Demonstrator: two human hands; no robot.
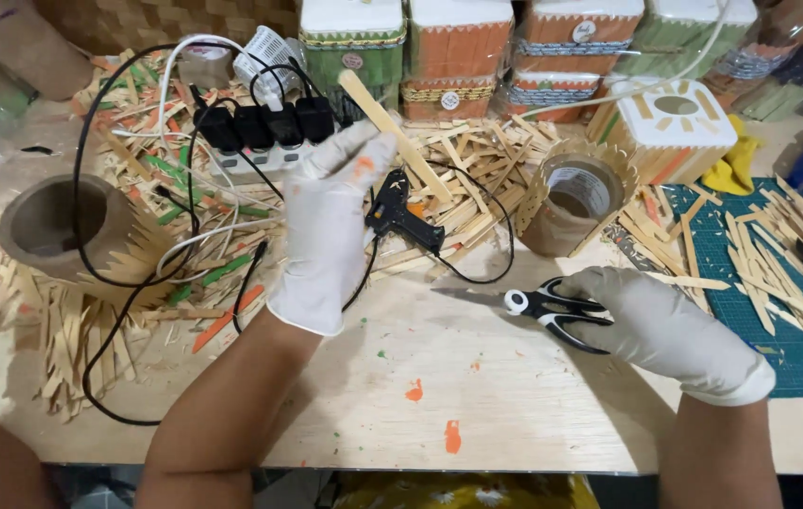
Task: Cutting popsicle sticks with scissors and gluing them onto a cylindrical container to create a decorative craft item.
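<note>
Judging by how the bench lies, the craft work is well under way but far from over: a row of finished green and orange stick-clad boxes [458, 42] stands along the top of the frame, a cardboard tube [573, 203] right of centre carries sticks only around part of its wall, and another tube [62, 226] at the left sits bare among a loose heap of sticks [467, 155]. The left hand [331, 226], in a white glove, is closed on a plain wooden stick [392, 132], pinched between thumb and fingertips so that it slants toward the upper centre of the frame, above the black glue gun [401, 215] lying on the table [477, 396]. The right hand [656, 325], also gloved, is wrapped around the black handles of a pair of scissors [533, 303] at centre right; the blades point left and look shut, resting low over the tabletop. A power strip [260, 132] crowded with black plugs lies at upper left, and a green cutting mat [788, 349] at the right edge.
</note>
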